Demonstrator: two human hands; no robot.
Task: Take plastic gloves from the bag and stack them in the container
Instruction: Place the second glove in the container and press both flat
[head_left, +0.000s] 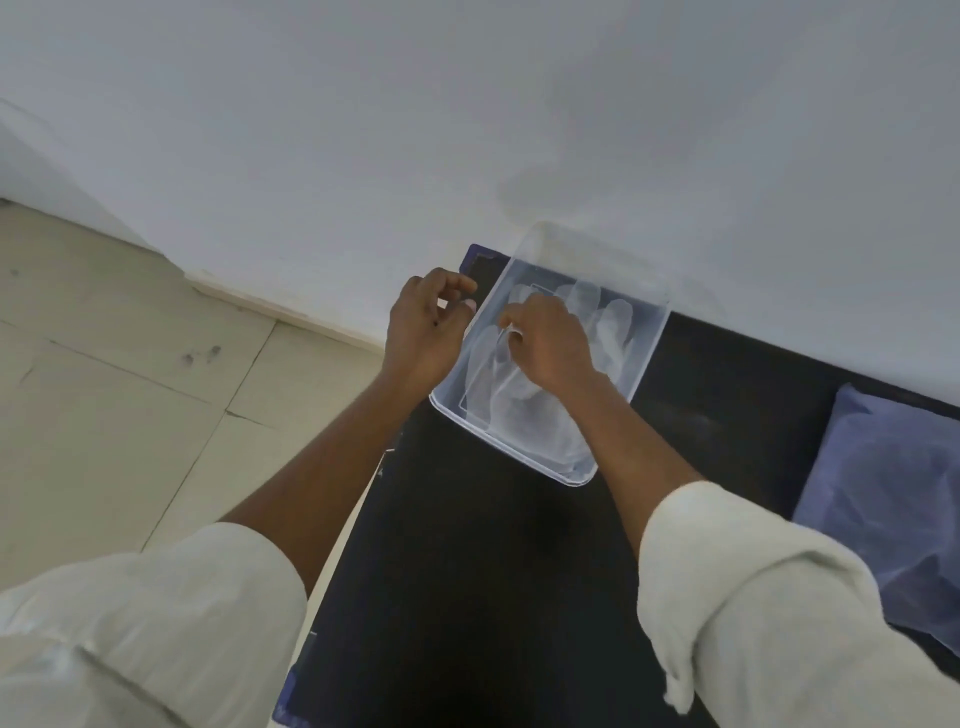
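since the plastic gloves (524, 395) lying flat in the clear container (647, 358) look thin, limp and slippery, best pinched at an edge, the right hand (550, 348) pinches one there, the left hand (423, 332) curled empty beside the rim, the bag (883, 499) well apart on the black table (467, 571).

A plain white wall (467, 104) is filling the upper part of the view, meeting a floor of pale beige tiles (104, 389) along a light skirting board (249, 301). A black tabletop (467, 571) is standing against the wall, soft even light falling across everything.
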